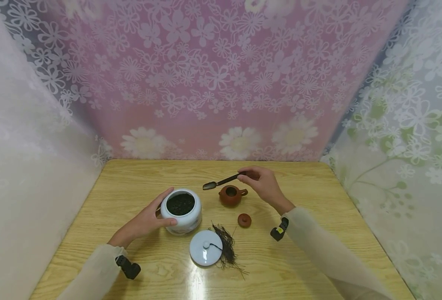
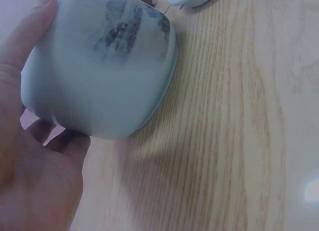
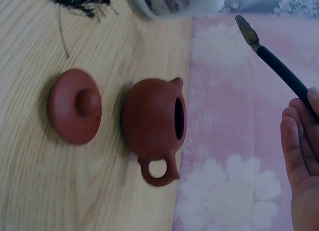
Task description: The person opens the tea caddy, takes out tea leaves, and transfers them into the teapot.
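My left hand (image 1: 146, 223) grips a white porcelain tea jar (image 1: 183, 223) with thumb and fingers spread round its side. Dark tea leaves (image 1: 181, 204) fill its open mouth, and the left wrist view shows a painted pattern (image 2: 119, 34) on the wall. Between thumb and fingers my right hand (image 1: 263, 185) pinches the dark handle of a tea scoop (image 1: 226, 180). The scoop's metal end (image 3: 247, 31) points left, toward the jar, and is held above the table. Below the scoop stands a small reddish-brown clay teapot (image 1: 230, 196), lidless, its handle to the right.
The teapot lid (image 1: 244, 220) lies in front of the teapot. Nearer me, the white jar lid (image 1: 202, 250) rests beside a dark tassel (image 1: 228, 250). All stand on a wood-grain table (image 1: 299, 266), with flowered cloth (image 1: 221, 104) behind and at both sides.
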A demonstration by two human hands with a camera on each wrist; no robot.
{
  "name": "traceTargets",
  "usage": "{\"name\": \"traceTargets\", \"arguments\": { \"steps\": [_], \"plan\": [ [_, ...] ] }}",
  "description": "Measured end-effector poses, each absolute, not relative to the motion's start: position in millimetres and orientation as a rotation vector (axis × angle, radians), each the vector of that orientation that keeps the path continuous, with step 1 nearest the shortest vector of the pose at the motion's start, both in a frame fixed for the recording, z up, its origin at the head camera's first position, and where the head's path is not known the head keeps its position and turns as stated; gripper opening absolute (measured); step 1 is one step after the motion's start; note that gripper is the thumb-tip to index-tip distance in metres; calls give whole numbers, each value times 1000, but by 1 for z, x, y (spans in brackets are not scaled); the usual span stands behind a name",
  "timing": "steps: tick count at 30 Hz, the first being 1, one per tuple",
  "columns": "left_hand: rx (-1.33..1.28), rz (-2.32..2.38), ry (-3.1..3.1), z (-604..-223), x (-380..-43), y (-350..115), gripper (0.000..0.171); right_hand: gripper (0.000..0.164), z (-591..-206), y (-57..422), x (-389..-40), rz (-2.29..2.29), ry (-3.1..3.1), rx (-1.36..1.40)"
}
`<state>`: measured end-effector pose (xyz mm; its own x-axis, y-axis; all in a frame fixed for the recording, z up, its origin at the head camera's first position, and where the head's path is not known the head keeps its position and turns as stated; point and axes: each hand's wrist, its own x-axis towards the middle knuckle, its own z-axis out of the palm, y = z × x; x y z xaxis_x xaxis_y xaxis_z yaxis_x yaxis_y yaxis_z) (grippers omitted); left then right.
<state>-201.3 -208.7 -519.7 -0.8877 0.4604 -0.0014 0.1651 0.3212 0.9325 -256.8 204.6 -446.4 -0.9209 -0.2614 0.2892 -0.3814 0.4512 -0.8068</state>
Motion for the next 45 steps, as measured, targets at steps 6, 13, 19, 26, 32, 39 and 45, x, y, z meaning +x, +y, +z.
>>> {"name": "traceTargets", "arguments": {
  "steps": [6, 13, 19, 26, 32, 39, 45],
  "plan": [
    [569, 1600, 2311, -519, -202, -209, 108, 24, -441, 183, -255, 1493, -2527, 677],
    [565, 1602, 2302, -519, -202, -209, 107, 23, -438, 160, -251, 1520, -2524, 763],
    [559, 1605, 2296, -519, -201, -209, 107, 20, -436, 143, -246, 1533, -2550, 824],
    [548, 1600, 2296, -519, -200, -209, 106, 18, -435, 128, -243, 1483, -2590, 879],
    [545, 1601, 2293, -519, -201, -209, 106, 21, -434, 119, -242, 1348, -2596, 967],
    [546, 1600, 2287, -519, -201, -209, 106, 21, -432, 111, -241, 1209, -2613, 1063],
    [549, 1580, 2301, -518, -200, -209, 106, 24, -426, 105, -237, 1092, -2638, 1133]
  ]
}}
